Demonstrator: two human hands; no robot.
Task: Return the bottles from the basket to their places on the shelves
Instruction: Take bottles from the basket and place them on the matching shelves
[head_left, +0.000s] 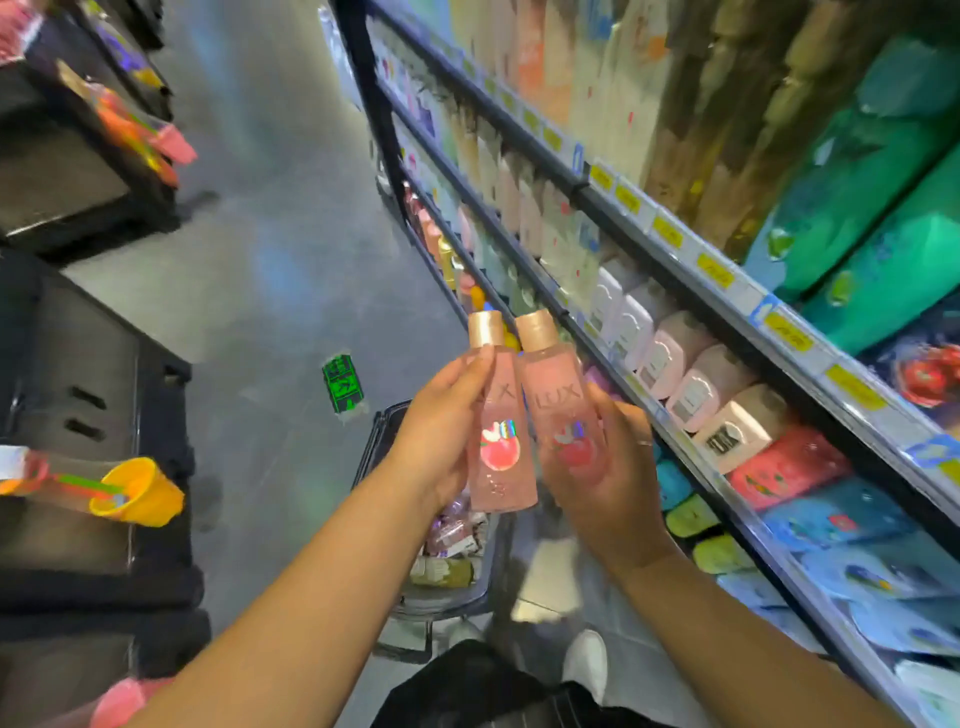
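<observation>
Left grip (441, 431), right grip (605, 467) aloft round bottles (503, 467)

The left bottle (503, 452), held in the left hand (441, 436), and the right bottle (556, 395), held in the right hand (608, 478), look like see-through glossy pink plastic, each topped by a cap (485, 328) of satin rose-gold metallic sheen. At three o'clock the shelves (584, 193) are dark, smooth painted metal along the front, carrying yellow paper price tags (714, 270), with glossy teal plastic pouches (883, 218) at two o'clock. The floor (270, 208) at eleven o'clock is smooth grey with a dull shine, and the basket (387, 421) at six o'clock is dark matt plastic.
</observation>
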